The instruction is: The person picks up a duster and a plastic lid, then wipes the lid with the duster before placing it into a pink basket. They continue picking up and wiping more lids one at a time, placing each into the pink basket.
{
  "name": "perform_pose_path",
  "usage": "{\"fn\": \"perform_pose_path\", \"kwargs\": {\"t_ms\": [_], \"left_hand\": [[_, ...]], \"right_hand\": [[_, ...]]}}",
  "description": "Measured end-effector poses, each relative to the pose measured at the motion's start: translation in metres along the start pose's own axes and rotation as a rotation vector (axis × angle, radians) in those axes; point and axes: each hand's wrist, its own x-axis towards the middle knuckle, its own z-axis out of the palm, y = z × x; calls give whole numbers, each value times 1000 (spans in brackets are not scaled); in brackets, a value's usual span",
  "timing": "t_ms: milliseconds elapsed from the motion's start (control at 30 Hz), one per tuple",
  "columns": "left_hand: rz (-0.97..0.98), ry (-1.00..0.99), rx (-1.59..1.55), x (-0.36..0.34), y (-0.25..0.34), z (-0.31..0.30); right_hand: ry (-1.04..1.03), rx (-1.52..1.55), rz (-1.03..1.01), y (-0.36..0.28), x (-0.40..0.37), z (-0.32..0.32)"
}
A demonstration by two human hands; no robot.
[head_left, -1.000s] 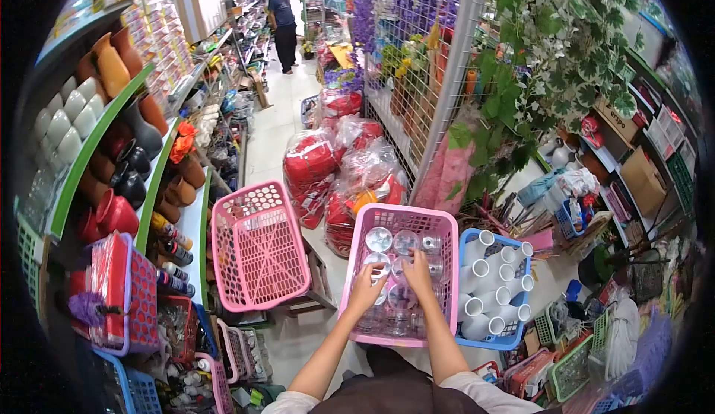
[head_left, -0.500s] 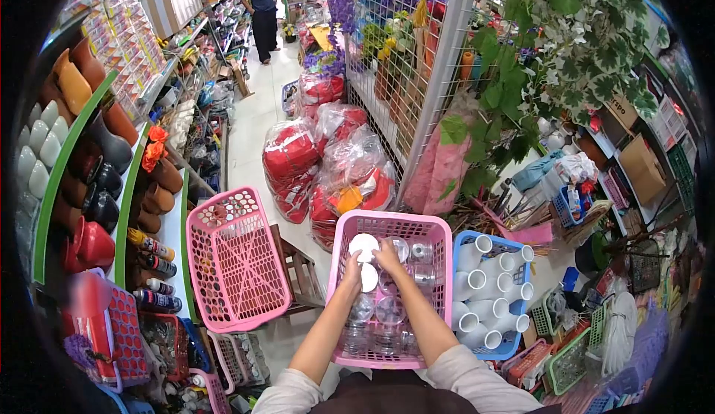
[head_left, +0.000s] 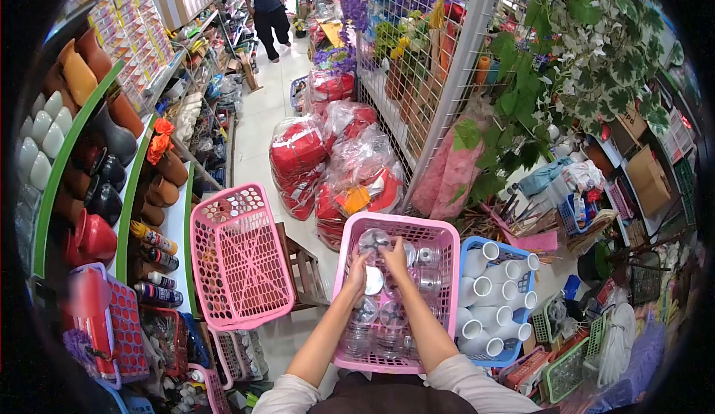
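Note:
Both my hands reach into a pink basket (head_left: 451, 295) holding several clear round jars (head_left: 392, 313). At the far left corner, my left hand (head_left: 355, 278) and my right hand (head_left: 396, 258) close from two sides on a clear jar (head_left: 374, 238), whose round top faces me. The fingers partly cover its lower edge. A white disc-like top (head_left: 373, 281) shows just below, beside my left hand. More clear jars (head_left: 427, 256) lie along the basket's right side, partly behind my right forearm.
An empty pink basket (head_left: 242, 265) stands left on a wooden stool (head_left: 302, 265). A blue basket (head_left: 512, 354) of white cups (head_left: 495, 315) adjoins at right. Plastic-wrapped red bundles (head_left: 298, 161) lie ahead, beside a wire rack (head_left: 439, 79). A person (head_left: 266, 12) is in the aisle.
The far round top between my hands looked white before and now appears clear and greyish. The view has shifted slightly. The person in the aisle has come nearer.

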Motion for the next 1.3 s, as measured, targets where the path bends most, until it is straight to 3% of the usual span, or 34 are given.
{"fn": "perform_pose_path", "kwargs": {"t_ms": [33, 100, 167, 233, 267, 367, 500, 633, 800, 1033, 1067, 1200, 1300], "left_hand": [[7, 2, -2, -8, 15, 6], [36, -75, 322, -40, 68, 28], [197, -40, 327, -55, 85, 41], [371, -106, 703, -67, 108, 39], [486, -92, 740, -73, 115, 39], [502, -116, 522, -109, 169, 49], [474, -27, 185, -152, 229, 30], [639, -22, 12, -200, 277, -7], [773, 91, -6, -282, 310, -63], [1079, 310, -69, -379, 318, -119], [1115, 361, -70, -389, 315, -127], [1284, 485, -305, -433, 299, -150], [1384, 698, -394, -462, 300, -163]], "right_hand": [[-4, 1, -6, -11, -7, -3], [23, 365, 36, -23, -16, -6], [43, 425, -54, -38, -24, -7], [152, 659, 40, -96, -47, -21], [205, 669, -57, -86, -43, -14], [264, 628, -272, -146, -60, -13], [-101, 836, -157, -233, -105, -8], [-316, 878, -211, -270, -146, 26], [-627, 949, -226, -299, -214, 77], [-1127, 799, -242, -337, -326, 110], [-1117, 751, -420, -337, -341, 118], [-1442, 707, -384, -330, -393, 140], [-1538, 441, -639, -336, -416, 150]]}}
